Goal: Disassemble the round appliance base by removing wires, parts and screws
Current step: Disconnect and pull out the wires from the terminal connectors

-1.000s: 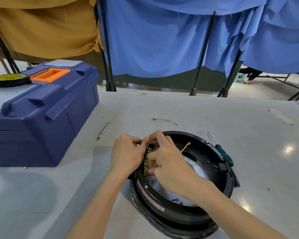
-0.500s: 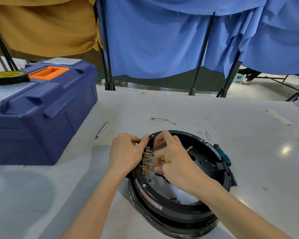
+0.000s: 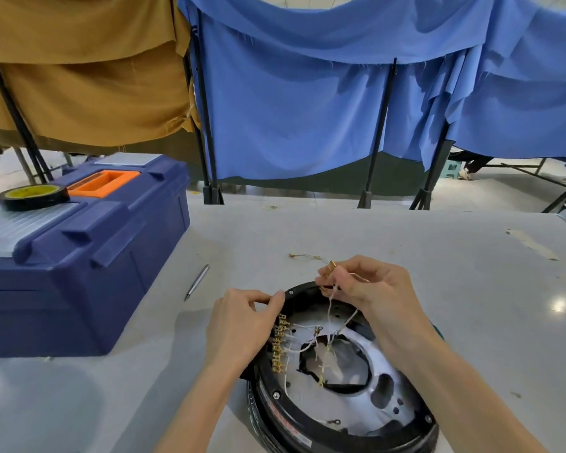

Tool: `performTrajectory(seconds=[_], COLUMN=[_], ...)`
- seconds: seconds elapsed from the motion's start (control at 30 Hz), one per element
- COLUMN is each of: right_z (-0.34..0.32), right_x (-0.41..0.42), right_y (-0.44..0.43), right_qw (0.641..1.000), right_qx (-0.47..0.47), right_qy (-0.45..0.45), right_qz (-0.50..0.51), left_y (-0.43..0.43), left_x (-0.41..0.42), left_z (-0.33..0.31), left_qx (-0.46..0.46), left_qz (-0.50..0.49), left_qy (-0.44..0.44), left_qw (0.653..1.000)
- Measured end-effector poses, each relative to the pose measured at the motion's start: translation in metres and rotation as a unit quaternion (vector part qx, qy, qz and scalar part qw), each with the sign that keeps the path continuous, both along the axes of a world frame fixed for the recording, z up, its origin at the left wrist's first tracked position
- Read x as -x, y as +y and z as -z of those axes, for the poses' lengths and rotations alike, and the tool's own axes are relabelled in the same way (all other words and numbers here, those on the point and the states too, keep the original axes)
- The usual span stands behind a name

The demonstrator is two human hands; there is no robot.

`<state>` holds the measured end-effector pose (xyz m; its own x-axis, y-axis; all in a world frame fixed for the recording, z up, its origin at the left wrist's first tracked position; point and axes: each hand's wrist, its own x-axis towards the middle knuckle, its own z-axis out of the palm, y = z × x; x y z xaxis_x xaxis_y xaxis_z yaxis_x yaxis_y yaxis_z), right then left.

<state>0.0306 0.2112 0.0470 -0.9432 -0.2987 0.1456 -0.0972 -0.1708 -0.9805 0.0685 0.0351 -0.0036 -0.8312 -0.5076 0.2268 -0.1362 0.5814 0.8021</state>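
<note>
I see the round black base (image 3: 267,403) on the grey table (image 3: 471,289), low in my view at about 6 o'clock. Its open side faces up, and I can look into the hole in the middle.

The left hand (image 3: 242,325) is at 10 o'clock on the base. Its fingers are curled, and the thumb and first finger pinch the black rim there. Just beside that hand, inside the rim, is a row of small brass clips (image 3: 278,344).

The right hand (image 3: 373,289) is lifted over the base at 12 o'clock. Its fingertips are pressed tight together on thin white wires (image 3: 330,305). A small brass end (image 3: 332,264) sticks out above the fingers. The wires hang from the hand down into the base.

A blue toolbox (image 3: 79,273) sits at 9 o'clock, well apart from the base, with a roll of tape (image 3: 33,196) on top. A thin metal stick (image 3: 196,282) lies between the toolbox and the base. A short loose wire (image 3: 307,256) lies on the table near the right hand. At 3 o'clock of the base a bit of green (image 3: 438,331) peeks out behind the right arm; it may be a tool handle, but I cannot tell. Blue curtains (image 3: 307,109) hang at the back.
</note>
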Motion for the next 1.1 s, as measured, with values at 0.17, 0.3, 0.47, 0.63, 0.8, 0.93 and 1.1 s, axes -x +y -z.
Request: performTrajectory(seconds=[0.17, 0.3, 0.47, 0.63, 0.8, 0.93, 1.1], right_z=[-0.011, -0.020, -0.021, -0.008, 0.004, 0.014, 0.022], right_x=[0.016, 0.026, 0.037, 0.057, 0.076, 0.079, 0.077], right_y=[0.007, 0.007, 0.002, 0.002, 0.012, 0.013, 0.007], right_qw=[0.992, 0.982, 0.976, 0.985, 0.989, 0.921, 0.862], right_qx=[0.122, 0.181, 0.206, 0.153, -0.120, -0.374, -0.486], right_qy=[-0.027, -0.035, -0.046, -0.073, -0.003, 0.104, 0.130], right_qz=[-0.024, -0.048, -0.050, 0.017, 0.086, 0.009, -0.061], left_y=[0.003, 0.016, 0.023, 0.004, -0.026, -0.045, -0.056], left_x=[-0.004, -0.001, 0.020, 0.051, 0.090, 0.120, 0.144], left_z=[-0.023, -0.039, -0.046, -0.041, -0.026, -0.002, 0.017], left_qx=[-0.059, -0.050, -0.110, -0.163, -0.132, -0.069, -0.048], left_qz=[0.070, 0.150, 0.185, 0.098, 0.033, -0.051, -0.104], left_qy=[0.126, 0.119, 0.101, 0.094, -0.004, -0.066, -0.104], left_qw=[0.988, 0.980, 0.971, 0.977, 0.991, 0.994, 0.988])
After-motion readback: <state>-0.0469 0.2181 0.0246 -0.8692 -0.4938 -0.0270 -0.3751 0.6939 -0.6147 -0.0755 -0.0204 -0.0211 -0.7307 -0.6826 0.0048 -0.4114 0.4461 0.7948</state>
